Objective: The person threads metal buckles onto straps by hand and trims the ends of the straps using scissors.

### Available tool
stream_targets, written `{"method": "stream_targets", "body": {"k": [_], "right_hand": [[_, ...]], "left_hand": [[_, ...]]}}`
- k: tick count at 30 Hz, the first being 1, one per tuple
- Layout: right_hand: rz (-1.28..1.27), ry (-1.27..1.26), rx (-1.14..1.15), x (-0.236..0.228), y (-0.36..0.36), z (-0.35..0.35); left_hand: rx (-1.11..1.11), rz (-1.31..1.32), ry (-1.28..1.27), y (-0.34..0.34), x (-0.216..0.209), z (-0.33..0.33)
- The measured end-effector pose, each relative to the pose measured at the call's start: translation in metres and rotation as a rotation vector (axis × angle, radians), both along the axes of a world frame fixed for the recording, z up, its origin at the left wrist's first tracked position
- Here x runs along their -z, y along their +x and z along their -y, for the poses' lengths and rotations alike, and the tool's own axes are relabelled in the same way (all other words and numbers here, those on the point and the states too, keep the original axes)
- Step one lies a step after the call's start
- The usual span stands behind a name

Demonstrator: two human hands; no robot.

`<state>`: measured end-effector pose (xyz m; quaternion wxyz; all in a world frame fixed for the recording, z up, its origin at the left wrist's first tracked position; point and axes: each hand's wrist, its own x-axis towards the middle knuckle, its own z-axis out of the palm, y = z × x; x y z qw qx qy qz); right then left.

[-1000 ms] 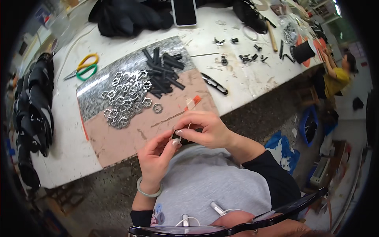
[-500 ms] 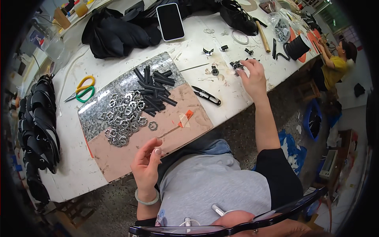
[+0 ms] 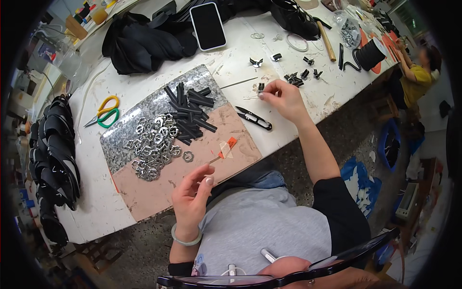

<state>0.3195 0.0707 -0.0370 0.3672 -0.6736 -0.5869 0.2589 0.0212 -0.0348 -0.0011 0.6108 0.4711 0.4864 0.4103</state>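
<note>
My right hand pinches at a small metal buckle with black strip on the white table; its fingertips partly cover the piece. Farther right, a small cluster of similar black-and-metal pieces lies loose. My left hand hovers by the front edge of the pinkish board, fingers curved and apart from the thumb, with nothing visible in it. A heap of silver ring-shaped buckles rests on the board, beside a pile of short black strips. One single buckle lies apart from the heap.
Black thread snips lie right of the board, yellow-and-green scissors left of it. A phone, black material, a hammer and a black cord spool sit farther back. Another person works at far right.
My right hand has moved left from the cluster of pieces to the single buckle piece, its fingers closing there. My left hand stays by the board's edge, shifted slightly right.
</note>
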Motion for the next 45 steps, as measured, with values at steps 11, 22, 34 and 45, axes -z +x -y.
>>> {"method": "stream_targets", "body": {"k": [11, 22, 34, 45], "right_hand": [[-0.789, 0.020, -0.526, -0.035, -0.089, 0.087], [-0.872, -0.134, -0.368, -0.036, -0.112, 0.098], [-0.965, -0.311, -0.468, -0.031, -0.109, 0.097], [-1.103, -0.589, -0.424, -0.033, -0.100, 0.103]], "left_hand": [[0.038, 0.330, 0.021, 0.031, -0.002, -0.004], [-0.042, 0.348, -0.060, 0.017, 0.009, 0.008], [-0.077, 0.419, -0.297, 0.016, 0.007, 0.008], [0.003, 0.412, -0.419, 0.006, 0.009, 0.008]]}}
